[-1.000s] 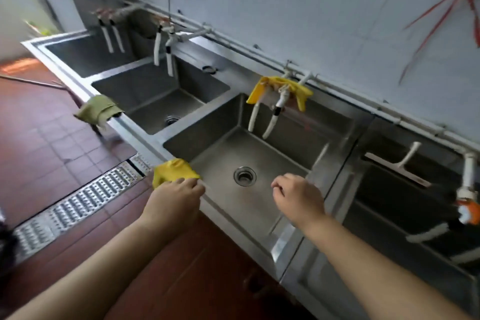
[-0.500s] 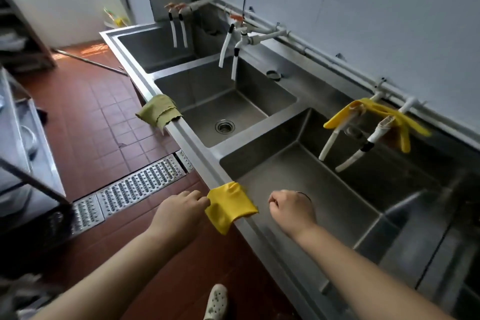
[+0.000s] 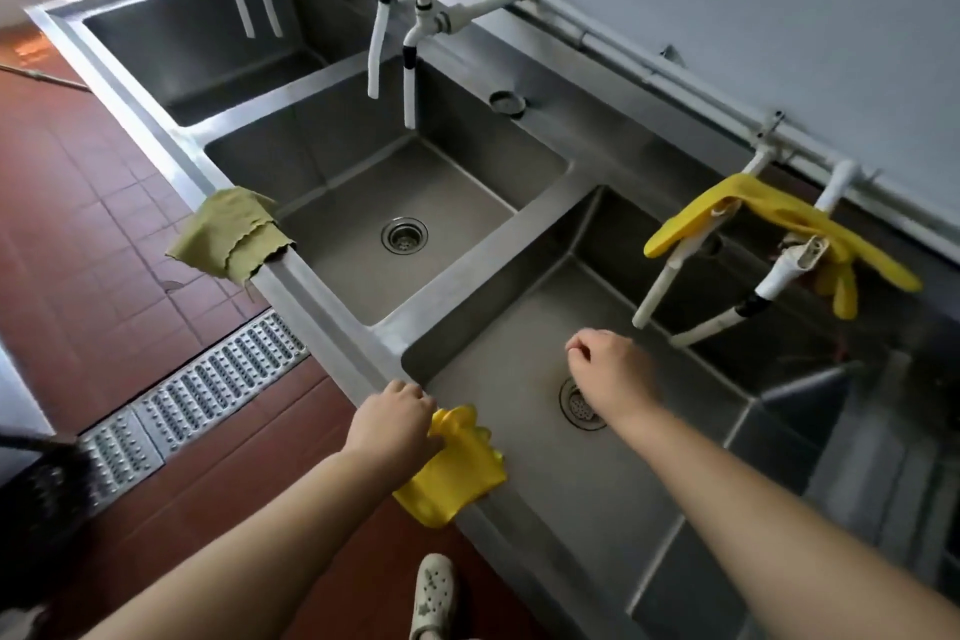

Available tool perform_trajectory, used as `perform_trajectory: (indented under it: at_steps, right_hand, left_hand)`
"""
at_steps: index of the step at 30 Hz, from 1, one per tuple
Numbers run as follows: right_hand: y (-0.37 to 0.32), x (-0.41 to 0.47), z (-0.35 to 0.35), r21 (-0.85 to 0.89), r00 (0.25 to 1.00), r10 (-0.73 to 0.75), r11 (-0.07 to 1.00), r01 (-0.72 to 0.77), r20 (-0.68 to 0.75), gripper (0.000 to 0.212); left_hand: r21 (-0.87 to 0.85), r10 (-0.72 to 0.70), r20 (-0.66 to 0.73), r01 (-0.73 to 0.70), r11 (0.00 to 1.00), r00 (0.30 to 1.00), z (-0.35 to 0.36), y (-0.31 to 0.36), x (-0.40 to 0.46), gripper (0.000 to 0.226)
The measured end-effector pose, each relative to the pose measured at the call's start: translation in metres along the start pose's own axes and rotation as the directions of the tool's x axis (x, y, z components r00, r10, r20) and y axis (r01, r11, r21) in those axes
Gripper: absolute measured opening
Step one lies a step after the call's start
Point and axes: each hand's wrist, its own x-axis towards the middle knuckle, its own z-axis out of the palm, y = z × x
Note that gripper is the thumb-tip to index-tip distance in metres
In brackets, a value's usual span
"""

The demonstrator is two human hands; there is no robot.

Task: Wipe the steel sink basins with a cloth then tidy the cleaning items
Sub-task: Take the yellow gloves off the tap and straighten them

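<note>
My left hand [image 3: 390,424] grips a yellow cloth [image 3: 453,478] draped over the front rim of the steel sink [image 3: 332,333]; my right hand [image 3: 605,374], loosely curled and holding nothing, hovers above the near basin's drain [image 3: 577,404]. A green cloth [image 3: 228,237] hangs farther along the rim, yellow gloves [image 3: 769,218] over the taps.

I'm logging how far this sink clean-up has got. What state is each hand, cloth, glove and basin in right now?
left hand: grips the yellow cloth
yellow cloth: bunched, draped over the near basin's front rim
right hand: loosely curled, empty, over the near basin
near basin: no water standing, drain uncovered
middle basin: no water standing, drain uncovered
green cloth: folded, hanging over the front rim
yellow gloves: draped over the taps
</note>
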Motion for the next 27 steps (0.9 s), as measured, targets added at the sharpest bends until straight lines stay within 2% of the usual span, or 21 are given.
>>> perform_trajectory:
  at_steps: [3,6,9,11,17,21,27]
  right_hand:
    - [0.010,0.013,-0.015,0.049,0.994,0.081,0.996,-0.078,-0.079,0.017]
    - [0.019,0.020,-0.027,0.069,0.987,0.130,0.990,-0.123,-0.099,0.016]
    - [0.025,0.019,-0.034,0.131,0.979,0.176,0.978,-0.161,-0.106,0.016]
    - [0.027,0.016,-0.038,0.189,0.968,0.226,0.961,-0.203,-0.109,0.016]
    - [0.028,0.010,-0.064,0.306,0.905,0.392,0.892,-0.332,-0.163,0.017]
    - [0.020,0.024,-0.082,0.479,0.824,0.524,0.792,-0.378,-0.216,0.017]
    - [0.007,0.069,-0.112,0.746,0.617,0.748,0.552,-0.372,-0.245,0.020]
  left_hand:
    - [-0.007,-0.027,0.040,0.027,1.000,0.999,0.010,0.000,0.008,0.048]
    - [-0.078,-0.105,0.067,0.110,0.991,0.992,0.012,0.001,0.014,0.046]
    - [-0.190,-0.133,0.122,0.154,0.970,0.984,0.006,0.001,0.016,0.023]
    - [-0.250,-0.101,0.135,0.132,0.959,0.986,-0.001,0.000,0.016,0.008]
    - [-0.454,0.044,0.024,-0.028,0.891,0.999,-0.061,-0.008,0.032,0.023]
    - [-0.476,0.059,-0.111,-0.105,0.873,0.992,-0.118,-0.014,0.053,0.014]
    - [-0.543,0.129,-0.236,-0.241,0.804,0.963,-0.182,-0.031,0.079,0.021]
